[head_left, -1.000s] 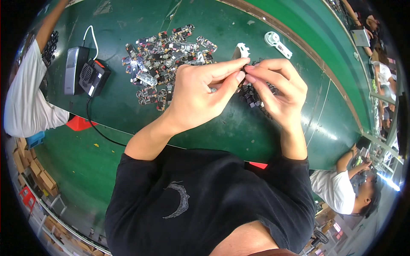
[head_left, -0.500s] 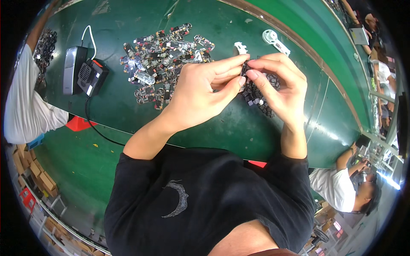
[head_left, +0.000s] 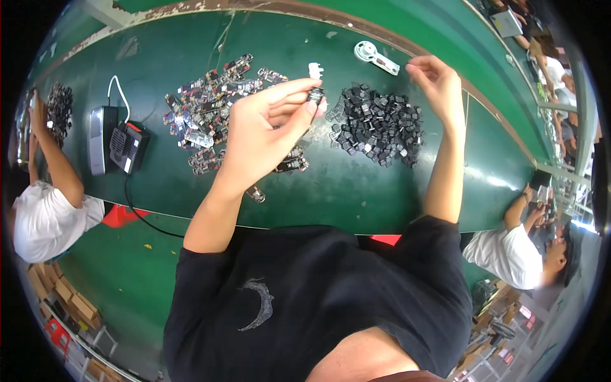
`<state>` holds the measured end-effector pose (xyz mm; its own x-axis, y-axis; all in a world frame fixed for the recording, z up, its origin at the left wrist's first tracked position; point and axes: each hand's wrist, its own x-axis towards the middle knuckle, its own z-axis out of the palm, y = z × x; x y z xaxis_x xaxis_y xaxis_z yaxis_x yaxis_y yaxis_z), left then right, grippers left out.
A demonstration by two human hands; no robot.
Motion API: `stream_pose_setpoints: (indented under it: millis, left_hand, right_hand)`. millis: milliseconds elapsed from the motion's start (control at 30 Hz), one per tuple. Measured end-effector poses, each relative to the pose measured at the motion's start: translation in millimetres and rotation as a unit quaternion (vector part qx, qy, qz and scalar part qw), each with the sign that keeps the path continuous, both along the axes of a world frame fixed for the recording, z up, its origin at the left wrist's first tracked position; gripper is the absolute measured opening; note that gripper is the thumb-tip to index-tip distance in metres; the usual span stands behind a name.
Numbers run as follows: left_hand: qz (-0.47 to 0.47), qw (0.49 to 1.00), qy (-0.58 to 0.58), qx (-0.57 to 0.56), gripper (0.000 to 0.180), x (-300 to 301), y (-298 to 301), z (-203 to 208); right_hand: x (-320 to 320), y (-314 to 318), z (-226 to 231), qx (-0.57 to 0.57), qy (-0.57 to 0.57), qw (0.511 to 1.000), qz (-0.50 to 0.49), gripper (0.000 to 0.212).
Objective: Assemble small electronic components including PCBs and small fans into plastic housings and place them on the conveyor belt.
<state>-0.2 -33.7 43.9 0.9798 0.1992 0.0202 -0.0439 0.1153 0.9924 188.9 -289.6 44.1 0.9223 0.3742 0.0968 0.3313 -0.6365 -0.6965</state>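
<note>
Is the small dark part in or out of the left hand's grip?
In: the left hand pinches the small dark part between thumb and fingers.

this is a factory workshop, an assembly floor by the look of it. in front of me a long green workbench (head_left: pixel 337 191) carries a heap of circuit boards (head_left: pixel 207 95) and a pile of small black parts (head_left: pixel 379 127). a person in white (head_left: pixel 48 216) sits along it at the left, a capped co-worker (head_left: pixel 509 254) at the right, and cardboard boxes (head_left: pixel 83 309) crowd the green floor (head_left: pixel 133 274) behind.
</note>
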Motion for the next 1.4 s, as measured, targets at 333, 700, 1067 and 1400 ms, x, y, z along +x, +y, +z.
stream_pose_setpoints:
  millis: [333, 700, 1067, 1400]
  left_hand:
    - [-0.021, 0.996, 0.036, -0.085, 0.030, 5.3, 10.1, -4.5]
    - [-0.028, 0.997, 0.031, -0.063, 0.036, 6.8, 5.5, -4.8]
    - [-0.025, 0.992, 0.030, -0.123, 0.040, 8.0, 0.3, 0.6]
    - [-0.015, 0.991, -0.017, -0.130, 0.043, 4.6, -5.7, -0.8]
  right_hand:
    - [-7.7, -10.2, -17.5, -0.155, -0.069, 0.985, 0.000, 0.021]
    - [-8.3, 3.4, -9.5, -0.280, -0.022, 0.958, 0.059, 0.013]
    - [-24.6, 7.9, 13.4, -0.041, 0.017, 0.997, 0.056, 0.020]
    - [-82.2, 78.2, 18.9, 0.429, 0.441, 0.739, 0.274, 0.026]
